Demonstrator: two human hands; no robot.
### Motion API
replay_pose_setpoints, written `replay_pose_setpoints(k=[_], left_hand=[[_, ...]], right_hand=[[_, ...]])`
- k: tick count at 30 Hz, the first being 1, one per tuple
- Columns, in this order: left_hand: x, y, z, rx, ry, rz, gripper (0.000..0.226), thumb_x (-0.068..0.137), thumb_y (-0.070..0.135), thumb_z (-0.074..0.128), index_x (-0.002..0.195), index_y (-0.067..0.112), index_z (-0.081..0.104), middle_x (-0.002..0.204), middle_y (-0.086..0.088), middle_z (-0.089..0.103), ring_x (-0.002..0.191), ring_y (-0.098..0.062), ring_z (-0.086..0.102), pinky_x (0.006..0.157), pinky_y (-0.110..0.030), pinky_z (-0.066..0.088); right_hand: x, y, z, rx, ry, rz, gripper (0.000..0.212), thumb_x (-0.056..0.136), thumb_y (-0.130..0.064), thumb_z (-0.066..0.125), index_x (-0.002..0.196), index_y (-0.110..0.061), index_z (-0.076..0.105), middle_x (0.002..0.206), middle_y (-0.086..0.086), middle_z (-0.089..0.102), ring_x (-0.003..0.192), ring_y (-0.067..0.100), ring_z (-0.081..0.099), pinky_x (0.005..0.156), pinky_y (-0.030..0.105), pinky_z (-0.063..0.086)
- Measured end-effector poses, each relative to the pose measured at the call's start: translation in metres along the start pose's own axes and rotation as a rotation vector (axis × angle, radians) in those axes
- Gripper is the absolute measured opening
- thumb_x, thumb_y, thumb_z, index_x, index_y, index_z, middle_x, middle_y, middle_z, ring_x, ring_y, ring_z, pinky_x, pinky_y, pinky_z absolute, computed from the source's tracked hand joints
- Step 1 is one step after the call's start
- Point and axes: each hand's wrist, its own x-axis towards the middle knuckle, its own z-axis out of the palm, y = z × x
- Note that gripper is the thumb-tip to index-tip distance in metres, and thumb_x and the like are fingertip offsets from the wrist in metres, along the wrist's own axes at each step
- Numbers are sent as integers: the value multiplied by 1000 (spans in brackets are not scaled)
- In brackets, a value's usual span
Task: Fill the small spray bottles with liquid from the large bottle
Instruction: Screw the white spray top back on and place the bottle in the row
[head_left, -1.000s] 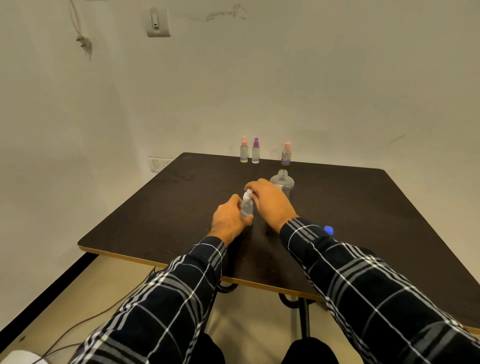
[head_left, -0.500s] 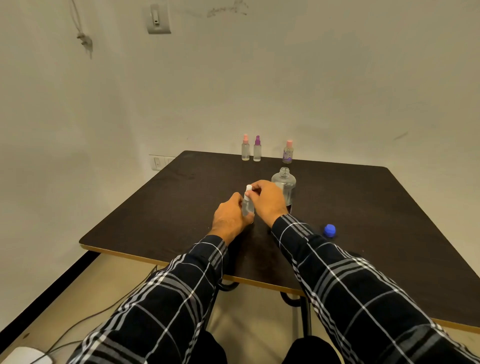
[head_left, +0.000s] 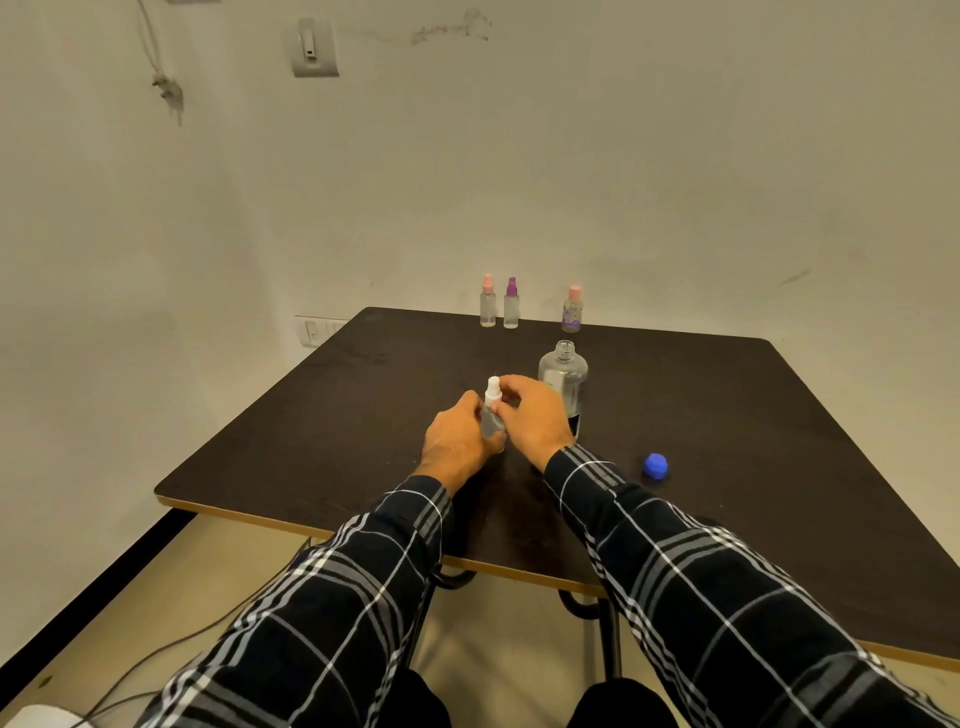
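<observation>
A small clear spray bottle with a white top (head_left: 491, 408) stands in the middle of the dark table (head_left: 322, 431). My left hand (head_left: 460, 441) grips its body. My right hand (head_left: 535, 415) pinches its white spray top with thumb and fingertips. Just behind my right hand stands the large clear bottle (head_left: 563, 374), uncapped and upright. Its blue cap (head_left: 655, 465) lies on the table to the right. Three small spray bottles stand at the far edge: one pink-topped (head_left: 487, 303), one purple-topped (head_left: 511, 304), one pink-topped with a purple label (head_left: 572, 310).
A pale wall rises right behind the table's far edge. The near table edge runs just in front of my sleeves. Cables trail on the floor at the lower left.
My right hand has drawn back a little, so its fingertips now sit on the white spray top, which shows more. The left hand keeps its hold on the bottle.
</observation>
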Motion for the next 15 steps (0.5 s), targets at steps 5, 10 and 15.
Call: replay_pose_setpoints(k=[5, 10, 15], left_hand=[[1, 0, -1, 9, -18, -12, 29, 87, 35, 73, 98, 27, 46, 92, 2, 59, 80, -13, 58, 68, -29, 46], [1, -1, 0, -14, -8, 8, 29, 88, 34, 73, 102, 27, 48, 94, 3, 61, 80, -12, 59, 66, -25, 45], [-1, 1, -2, -13, -12, 1, 31, 88, 35, 73, 103, 27, 47, 93, 4, 60, 79, -10, 58, 62, -24, 42]], right_hand=[[5, -4, 2, -36, 36, 37, 21, 89, -22, 74, 107, -16, 65, 101, 4, 68, 89, 13, 59, 82, 25, 50], [1, 2, 5, -84, 25, 98, 24, 88, -35, 73, 93, -17, 58, 89, 2, 65, 86, 19, 62, 76, 32, 53], [-1, 4, 4, -1, 19, 17, 48, 95, -35, 65, 137, -16, 53, 99, 1, 66, 92, 14, 62, 90, 36, 55]])
